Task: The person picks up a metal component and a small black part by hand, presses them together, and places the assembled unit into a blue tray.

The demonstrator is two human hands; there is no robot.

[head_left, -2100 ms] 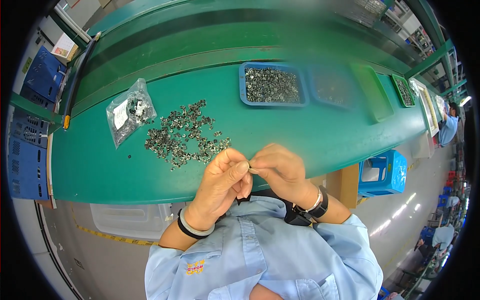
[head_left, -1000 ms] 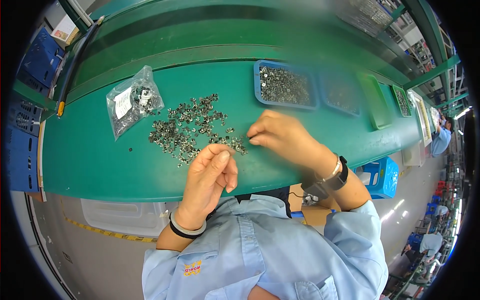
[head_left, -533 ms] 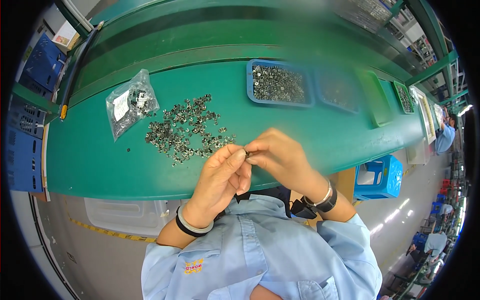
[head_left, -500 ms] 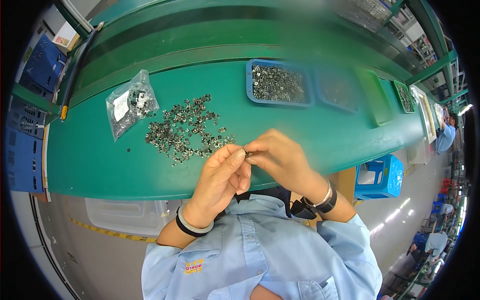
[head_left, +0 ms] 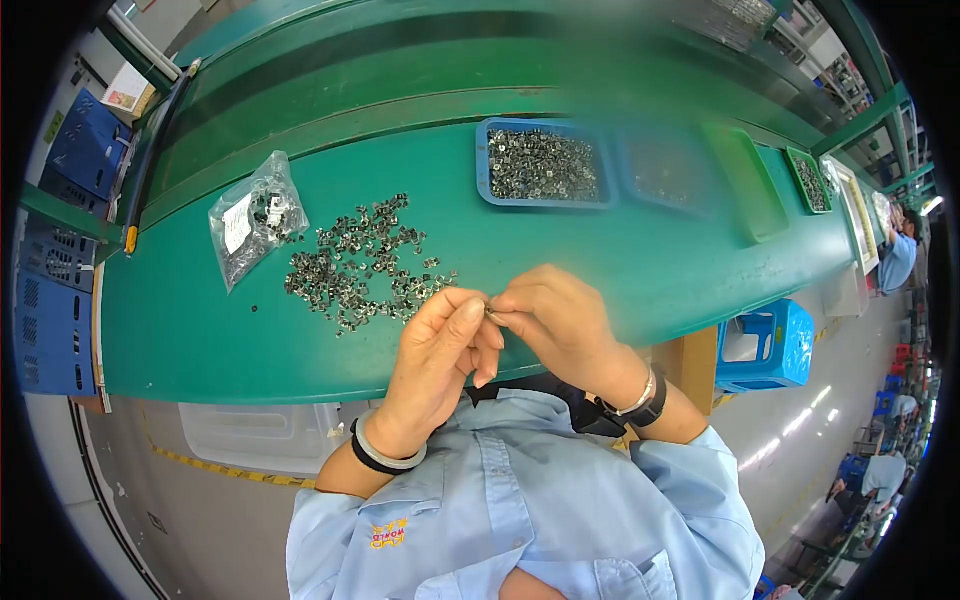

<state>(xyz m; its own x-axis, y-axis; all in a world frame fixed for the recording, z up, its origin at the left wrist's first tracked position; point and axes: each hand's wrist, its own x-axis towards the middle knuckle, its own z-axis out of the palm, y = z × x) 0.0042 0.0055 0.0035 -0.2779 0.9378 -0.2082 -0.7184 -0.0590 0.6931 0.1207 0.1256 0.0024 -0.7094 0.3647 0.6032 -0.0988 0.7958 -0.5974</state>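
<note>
Fingerwork, apparently fitting or checking: pinching tiny, mostly hidden part (head_left: 489,311) between closed fingertips of left hand (head_left: 435,350) and right hand (head_left: 562,325), just beside metal-piece pile (head_left: 378,245), next likely calling for steady alignment.

Lighting and optical quality of a wide fisheye view.
Bright, even light is falling across the green tabletop (head_left: 200,340), while a darker band is crossing the green panel (head_left: 400,70) at upper centre. A milky blur is veiling the area right of upper centre, softening the pale blue tray (head_left: 665,185) and the green tray (head_left: 750,190); the heap of metal parts (head_left: 340,285) left of centre is showing more clearly. White streaks are glaring on the grey floor (head_left: 785,480) at lower right. Black corners are enclosing the frame, and straight edges are bowing toward its rim.
</note>
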